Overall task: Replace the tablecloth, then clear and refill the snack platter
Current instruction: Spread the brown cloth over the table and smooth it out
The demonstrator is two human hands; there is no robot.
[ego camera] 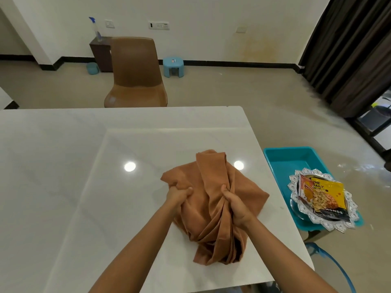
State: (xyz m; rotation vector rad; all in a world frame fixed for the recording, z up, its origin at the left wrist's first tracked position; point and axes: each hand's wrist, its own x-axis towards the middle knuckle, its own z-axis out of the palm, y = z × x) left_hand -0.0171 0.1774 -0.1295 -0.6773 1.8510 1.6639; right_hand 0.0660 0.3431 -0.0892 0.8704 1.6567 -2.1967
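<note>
- Both bare arms stretch out over the white table point(84, 166), forearms angling in toward each other, hands a little apart.
- The left hand point(176, 195) has its fingers curled tight into a bunched fold at the left edge of the brown tablecloth point(203, 220).
- The right hand point(236, 205) clamps a twisted gather of the same cloth.
- The tablecloth lies crumpled in a heap on the table's near right part.
- Just off the table's right edge sits a teal tray point(289, 157). The silver snack platter point(296, 180) rests on its near end, with a yellow almond packet point(323, 199) on top.
</note>
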